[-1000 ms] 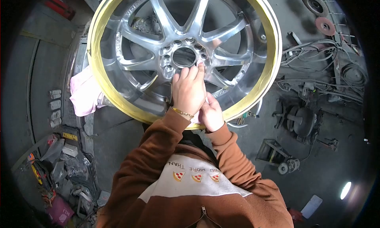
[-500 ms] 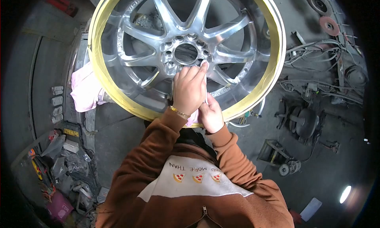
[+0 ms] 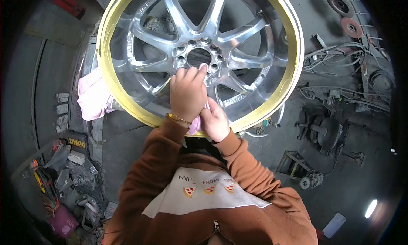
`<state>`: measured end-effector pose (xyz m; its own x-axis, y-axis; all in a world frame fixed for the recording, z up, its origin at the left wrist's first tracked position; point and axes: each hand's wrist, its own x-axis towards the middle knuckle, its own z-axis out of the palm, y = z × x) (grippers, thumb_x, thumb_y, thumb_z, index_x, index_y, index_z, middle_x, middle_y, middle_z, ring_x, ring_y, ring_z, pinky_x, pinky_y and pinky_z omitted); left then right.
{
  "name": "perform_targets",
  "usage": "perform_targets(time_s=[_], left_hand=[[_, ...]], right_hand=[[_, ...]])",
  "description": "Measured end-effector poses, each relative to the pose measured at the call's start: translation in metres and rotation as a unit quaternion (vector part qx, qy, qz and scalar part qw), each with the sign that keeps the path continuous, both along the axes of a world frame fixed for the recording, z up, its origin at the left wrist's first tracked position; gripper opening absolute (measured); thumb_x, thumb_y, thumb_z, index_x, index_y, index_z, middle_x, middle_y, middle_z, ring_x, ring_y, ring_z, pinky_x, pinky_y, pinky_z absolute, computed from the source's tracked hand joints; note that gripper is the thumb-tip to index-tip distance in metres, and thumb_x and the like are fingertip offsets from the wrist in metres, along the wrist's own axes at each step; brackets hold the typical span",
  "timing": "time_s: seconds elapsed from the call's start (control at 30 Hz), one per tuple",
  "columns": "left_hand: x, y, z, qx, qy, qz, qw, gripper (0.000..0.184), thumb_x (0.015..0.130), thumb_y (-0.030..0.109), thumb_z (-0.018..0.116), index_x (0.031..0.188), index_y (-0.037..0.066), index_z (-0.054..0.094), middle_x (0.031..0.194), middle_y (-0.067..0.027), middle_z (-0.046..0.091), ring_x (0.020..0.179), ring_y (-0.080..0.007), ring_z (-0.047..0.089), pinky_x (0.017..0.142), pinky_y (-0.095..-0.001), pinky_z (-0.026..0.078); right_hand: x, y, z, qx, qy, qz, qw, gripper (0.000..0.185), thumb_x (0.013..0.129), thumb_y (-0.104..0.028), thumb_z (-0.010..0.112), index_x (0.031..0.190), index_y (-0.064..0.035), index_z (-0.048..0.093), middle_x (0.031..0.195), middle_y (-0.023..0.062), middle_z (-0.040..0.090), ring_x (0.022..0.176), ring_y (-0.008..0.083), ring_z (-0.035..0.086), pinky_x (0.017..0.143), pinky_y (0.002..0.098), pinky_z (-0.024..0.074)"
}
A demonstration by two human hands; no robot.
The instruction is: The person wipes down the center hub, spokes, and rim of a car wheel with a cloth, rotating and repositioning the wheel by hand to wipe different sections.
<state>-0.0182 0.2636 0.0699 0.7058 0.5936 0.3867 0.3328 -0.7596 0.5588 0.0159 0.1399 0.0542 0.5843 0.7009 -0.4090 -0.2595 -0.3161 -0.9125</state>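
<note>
A polished metal wheel rim with several spokes, its outer lip covered in yellow tape, fills the upper middle of the head view. My left hand lies over the hub, fingers closed together, with a pale pink cloth stretched over the index fingertip. That fingertip presses at the lower edge of the centre bore, among the bolt holes. Just below and to the right, my right hand pinches the trailing part of the same cloth. Some of the cloth bunches under my left wrist.
Another pink cloth hangs left of the rim. At lower left lie a DeWalt case and plastic bags. Cables, abrasive discs, a black round-seated stool and a small metal frame are on the right.
Both hands have shifted left with the cloth, the left fingertip going from the hub's lower right bolt hole to the lower edge of the centre bore. The rim sits slightly differently in view.
</note>
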Motion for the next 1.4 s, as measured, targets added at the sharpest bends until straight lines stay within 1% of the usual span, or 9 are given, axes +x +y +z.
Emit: perform_targets(time_s=[0.4,0.6,0.63,0.83,0.93,1.1,1.17,1.33,1.4], left_hand=[[-0.006,-0.011,-0.007,-0.074,-0.005,-0.081,0.994,0.037,0.075,0.01,0.06,0.111,0.008,0.065,0.09,-0.0033,0.056,0.085,-0.0248,0.049,0.072,-0.0381,0.039],[-0.003,-0.015,-0.002,0.032,0.09,-0.063,0.993,0.038,0.078,0.014,0.055,0.114,0.006,0.063,0.09,-0.0012,0.056,0.086,-0.0207,0.049,0.071,-0.0356,0.038],[-0.002,-0.017,0.002,0.043,0.097,-0.056,0.993,0.04,0.076,0.014,0.057,0.115,0.006,0.062,0.089,-0.0013,0.055,0.085,-0.0218,0.049,0.07,-0.0365,0.038],[0.001,-0.022,-0.008,0.054,0.082,-0.026,0.995,0.038,0.078,0.014,0.055,0.114,0.008,0.063,0.089,-0.0007,0.055,0.086,-0.0215,0.049,0.072,-0.0359,0.039],[-0.004,-0.016,-0.01,-0.049,0.022,-0.045,0.998,0.039,0.077,0.011,0.057,0.115,0.01,0.064,0.089,-0.0016,0.055,0.085,-0.024,0.049,0.072,-0.0375,0.039],[-0.004,-0.018,-0.009,-0.04,0.022,-0.046,0.998,0.04,0.076,0.01,0.058,0.116,0.01,0.063,0.088,-0.0023,0.054,0.084,-0.0248,0.049,0.071,-0.0379,0.039],[-0.003,-0.022,-0.006,-0.03,0.043,-0.039,0.998,0.04,0.076,0.009,0.058,0.116,0.009,0.063,0.088,-0.0026,0.055,0.083,-0.025,0.049,0.072,-0.0385,0.04],[0.002,-0.024,-0.003,0.014,0.079,-0.018,0.997,0.039,0.076,0.008,0.059,0.115,0.007,0.064,0.088,-0.0035,0.055,0.084,-0.0251,0.049,0.072,-0.039,0.04],[0.001,-0.023,-0.006,-0.039,0.021,-0.03,0.999,0.04,0.076,0.01,0.058,0.116,0.007,0.062,0.087,-0.0037,0.054,0.084,-0.0249,0.049,0.072,-0.0383,0.04]], right_hand=[[-0.007,-0.014,0.011,-0.008,0.085,-0.003,0.996,0.032,0.09,-0.005,0.045,0.12,0.0034,0.054,0.104,0.0093,0.064,0.097,0.0134,0.058,0.085,0.0267,0.0454],[0.002,-0.014,0.001,0.003,0.143,-0.009,0.99,0.038,0.09,0.002,0.041,0.127,0.0053,0.046,0.113,0.0103,0.06,0.1,0.0155,0.06,0.087,0.027,0.048],[0.002,-0.014,0.001,0.0,0.135,-0.028,0.99,0.035,0.087,-0.001,0.041,0.12,0.0045,0.053,0.103,0.0105,0.064,0.096,0.0147,0.059,0.085,0.0274,0.0458],[0.006,-0.014,0.017,-0.038,0.103,-0.012,0.994,0.033,0.086,-0.003,0.045,0.117,0.0037,0.055,0.101,0.0098,0.064,0.092,0.0145,0.059,0.083,0.0273,0.046],[-0.005,-0.014,0.004,0.007,0.078,-0.024,0.997,0.032,0.086,-0.004,0.045,0.116,0.003,0.056,0.1,0.0094,0.064,0.091,0.0145,0.059,0.082,0.0276,0.046],[-0.003,-0.016,0.006,-0.052,0.018,0.039,0.998,0.035,0.091,-0.001,0.041,0.124,0.0034,0.049,0.107,0.0063,0.061,0.096,0.0121,0.059,0.083,0.0249,0.0478],[-0.005,-0.016,0.007,-0.004,0.129,-0.043,0.991,0.031,0.088,-0.001,0.043,0.117,0.003,0.054,0.102,0.0078,0.063,0.091,0.0124,0.058,0.08,0.0261,0.0464],[0.003,-0.015,0.016,0.002,0.156,-0.056,0.986,0.033,0.089,0.0,0.043,0.12,0.0034,0.053,0.103,0.0067,0.062,0.091,0.0105,0.058,0.081,0.0243,0.0466],[0.001,-0.016,0.022,-0.002,0.16,-0.059,0.985,0.033,0.088,0.0,0.043,0.119,0.0033,0.054,0.101,0.0065,0.063,0.09,0.0107,0.058,0.08,0.0244,0.0465]])
